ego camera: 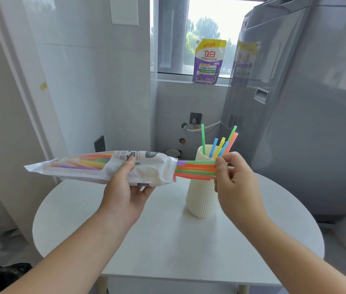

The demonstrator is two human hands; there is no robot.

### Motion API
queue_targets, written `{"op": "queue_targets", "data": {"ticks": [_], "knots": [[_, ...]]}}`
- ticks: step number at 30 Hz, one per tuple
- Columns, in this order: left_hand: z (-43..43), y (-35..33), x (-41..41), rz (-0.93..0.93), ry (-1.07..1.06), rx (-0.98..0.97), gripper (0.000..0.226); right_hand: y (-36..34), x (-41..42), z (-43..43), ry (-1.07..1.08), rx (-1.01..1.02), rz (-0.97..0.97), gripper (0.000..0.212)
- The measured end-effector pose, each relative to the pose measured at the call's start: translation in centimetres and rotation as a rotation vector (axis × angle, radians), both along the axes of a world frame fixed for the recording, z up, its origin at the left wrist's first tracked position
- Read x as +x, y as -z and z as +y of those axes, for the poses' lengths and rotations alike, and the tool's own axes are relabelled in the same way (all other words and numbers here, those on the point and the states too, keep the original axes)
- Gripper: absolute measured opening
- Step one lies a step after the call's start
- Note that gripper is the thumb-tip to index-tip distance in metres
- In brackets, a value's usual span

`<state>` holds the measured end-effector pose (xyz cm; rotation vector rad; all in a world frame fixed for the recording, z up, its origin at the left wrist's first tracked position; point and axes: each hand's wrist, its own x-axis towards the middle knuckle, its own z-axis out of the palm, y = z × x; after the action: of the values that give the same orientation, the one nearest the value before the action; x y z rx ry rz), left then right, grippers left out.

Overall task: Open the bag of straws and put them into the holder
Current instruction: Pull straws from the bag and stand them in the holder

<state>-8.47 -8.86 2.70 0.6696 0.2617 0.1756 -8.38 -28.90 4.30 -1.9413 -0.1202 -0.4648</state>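
My left hand (123,185) grips the white plastic bag of straws (83,166) around its middle and holds it level above the table. The bag's right end is open, and several coloured straws (195,169) stick out of it sideways. My right hand (233,181) pinches the ends of those straws, just in front of the holder. The holder (201,200) is a cream ribbed vase standing on the round white table (167,240). Several straws (220,145) stand in it, leaning right.
A grey washing machine (307,115) rises close behind the table on the right. A purple detergent pouch (208,62) stands on the window ledge. Tiled walls with sockets (195,118) close the back and left. A black object (0,274) lies low at the left.
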Motion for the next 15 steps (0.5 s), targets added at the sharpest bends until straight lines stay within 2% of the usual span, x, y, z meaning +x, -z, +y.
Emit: {"op": "queue_targets", "data": {"ticks": [4, 8, 11, 15], "knots": [[-0.06, 0.07, 0.06, 0.006, -0.004, -0.007, 0.014, -0.19, 0.0, -0.12, 0.035, -0.049, -0.052, 0.019], [0.26, 0.0, 0.18, 0.007, -0.025, -0.014, 0.024, -0.32, 0.17, -0.51, 0.055, 0.029, -0.047, 0.02], [0.39, -0.06, 0.21, 0.003, -0.035, -0.017, 0.027, -0.44, 0.15, -0.65, 0.028, 0.235, 0.056, 0.024], [-0.04, -0.1, 0.03, -0.001, -0.01, -0.017, 0.03, -0.72, -0.41, 0.2, -0.145, 0.51, 0.255, 0.028]]}}
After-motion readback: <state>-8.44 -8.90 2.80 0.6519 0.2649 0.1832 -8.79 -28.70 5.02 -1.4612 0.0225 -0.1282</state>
